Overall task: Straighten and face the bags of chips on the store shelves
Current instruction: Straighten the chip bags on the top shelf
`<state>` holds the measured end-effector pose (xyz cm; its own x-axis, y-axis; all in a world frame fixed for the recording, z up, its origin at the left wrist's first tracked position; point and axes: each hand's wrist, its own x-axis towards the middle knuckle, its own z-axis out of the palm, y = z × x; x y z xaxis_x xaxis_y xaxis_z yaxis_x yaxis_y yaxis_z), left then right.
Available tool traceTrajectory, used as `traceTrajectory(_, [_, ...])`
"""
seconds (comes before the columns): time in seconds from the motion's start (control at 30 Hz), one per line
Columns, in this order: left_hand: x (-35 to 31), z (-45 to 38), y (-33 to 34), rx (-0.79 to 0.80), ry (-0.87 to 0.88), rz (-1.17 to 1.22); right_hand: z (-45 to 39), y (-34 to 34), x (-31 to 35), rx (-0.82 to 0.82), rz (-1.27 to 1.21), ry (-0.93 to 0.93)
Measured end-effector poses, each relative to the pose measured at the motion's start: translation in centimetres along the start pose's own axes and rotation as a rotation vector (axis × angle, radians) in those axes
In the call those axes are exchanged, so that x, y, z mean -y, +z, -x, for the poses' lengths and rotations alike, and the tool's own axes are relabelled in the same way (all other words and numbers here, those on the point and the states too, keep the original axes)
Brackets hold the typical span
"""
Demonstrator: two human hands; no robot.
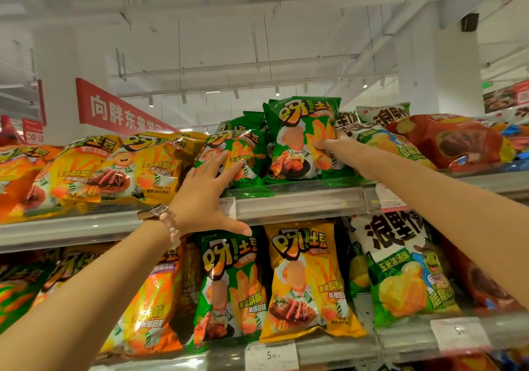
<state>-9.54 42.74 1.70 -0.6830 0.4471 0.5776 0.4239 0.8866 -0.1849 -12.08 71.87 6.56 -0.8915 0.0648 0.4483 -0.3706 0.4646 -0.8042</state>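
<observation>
You are reaching both hands to the top shelf in the middle of the frame. Your left hand [210, 196] is resting with spread, straight fingers [229, 167] against a slumped, glossy green chip bag [243, 153], thumb hanging below the grey metal shelf edge [300, 201]. Your right hand [332, 143] is gripping the right side of an upright green foil chip bag [303, 138], fingers curled round its edge. The slumped bag is leaning forward over the lip; I judge that pushing low on it could tip it off the shelf. Tugging the upright bag could drag down the white-and-green chip bag [378, 133] touching it at right.
</observation>
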Motion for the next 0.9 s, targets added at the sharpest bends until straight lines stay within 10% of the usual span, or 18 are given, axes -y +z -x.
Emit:
traceTrajectory(0.27, [0.2,-0.1,0.1,-0.015,0.005,-0.014,0.4,-0.8,0.5,0.071,-0.044,-0.017])
traceTrajectory(0.7, [0.2,-0.1,0.4,-0.024,0.006,-0.014,0.4,2.2,-1.2,-0.25,0.173,-0.133])
traceTrajectory(0.9, [0.3,-0.1,0.4,-0.033,0.01,-0.012,1.6,2.9,-1.7,-0.586,0.439,-0.534])
